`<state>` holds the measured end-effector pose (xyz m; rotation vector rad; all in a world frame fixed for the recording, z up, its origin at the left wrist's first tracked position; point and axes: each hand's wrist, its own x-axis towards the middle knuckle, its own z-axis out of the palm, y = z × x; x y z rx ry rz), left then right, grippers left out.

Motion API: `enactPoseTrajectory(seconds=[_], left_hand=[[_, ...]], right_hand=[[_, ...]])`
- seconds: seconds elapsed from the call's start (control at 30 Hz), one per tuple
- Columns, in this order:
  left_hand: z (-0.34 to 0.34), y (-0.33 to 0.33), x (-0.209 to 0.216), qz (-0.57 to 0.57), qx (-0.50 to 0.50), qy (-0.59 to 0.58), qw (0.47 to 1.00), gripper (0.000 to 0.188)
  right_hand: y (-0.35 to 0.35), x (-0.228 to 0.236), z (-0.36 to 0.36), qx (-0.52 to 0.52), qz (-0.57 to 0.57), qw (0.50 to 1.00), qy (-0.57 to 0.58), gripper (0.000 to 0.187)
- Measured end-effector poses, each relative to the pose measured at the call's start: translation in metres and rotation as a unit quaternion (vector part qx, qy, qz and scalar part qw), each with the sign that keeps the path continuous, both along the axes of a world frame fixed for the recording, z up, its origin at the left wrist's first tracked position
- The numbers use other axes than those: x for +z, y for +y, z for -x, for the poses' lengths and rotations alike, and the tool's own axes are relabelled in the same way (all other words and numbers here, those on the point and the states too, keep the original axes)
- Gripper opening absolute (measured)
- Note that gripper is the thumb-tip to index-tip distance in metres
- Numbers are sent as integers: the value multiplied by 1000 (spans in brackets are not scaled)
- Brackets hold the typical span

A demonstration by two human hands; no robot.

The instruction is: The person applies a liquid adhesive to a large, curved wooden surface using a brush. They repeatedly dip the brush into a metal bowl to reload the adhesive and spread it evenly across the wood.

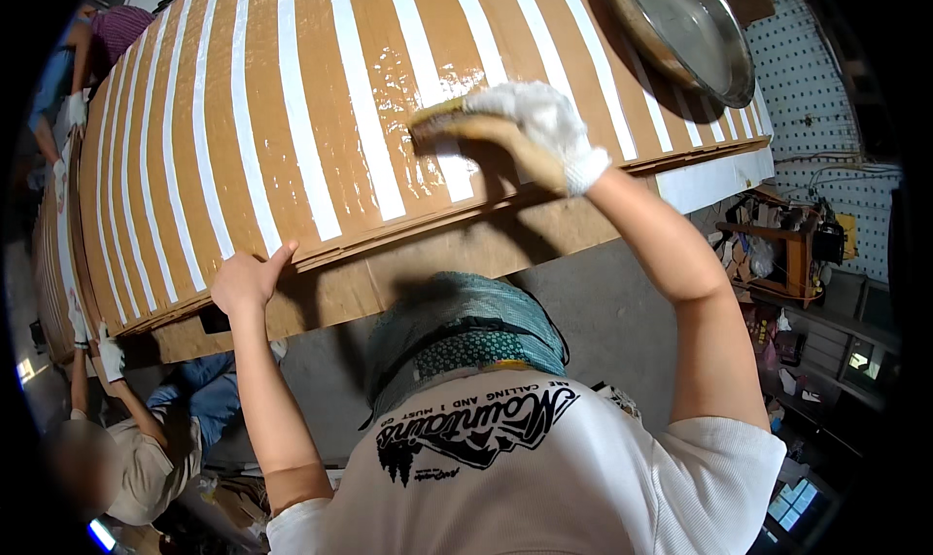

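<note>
A stack of brown sheets with white stripes (264,181) covers the bench, and its middle has a wet shine. My right hand (539,122), in a white glove, is closed round a wide tan brush (496,137) with a dark tip. The brush is over the wet stripes, and its shadow falls beside it. My bare left hand (249,281) grips the near edge of the stack, the thumb on the edge and the other fingers partly hidden. A metal basin (741,64) with greyish contents stands on the sheets at the far right.
On the left, a person in a beige shirt (155,472) has gloved hands by another striped stack (49,229). Farther back is a person in a purple top (121,28). A wooden rack (792,263) stands right of the bench, before a dotted pale wall (792,84).
</note>
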<state>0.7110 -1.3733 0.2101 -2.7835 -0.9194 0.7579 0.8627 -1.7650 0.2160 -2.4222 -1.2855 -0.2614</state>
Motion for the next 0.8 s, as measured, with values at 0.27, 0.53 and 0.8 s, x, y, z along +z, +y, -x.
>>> enactPoseTrajectory(seconds=[0.27,0.53,0.8], left_hand=[[5,1,0,13,-1,-7,1000,93],[10,-1,-1,-2,-25,-18,1000,93],[6,-12,13,14,13,33,999,88]], right_hand=[[-32,32,51,-100,-13,919,381,20],[-18,45,56,-65,-17,986,155,27],[-39,18,18,-129,-105,957,238,20]])
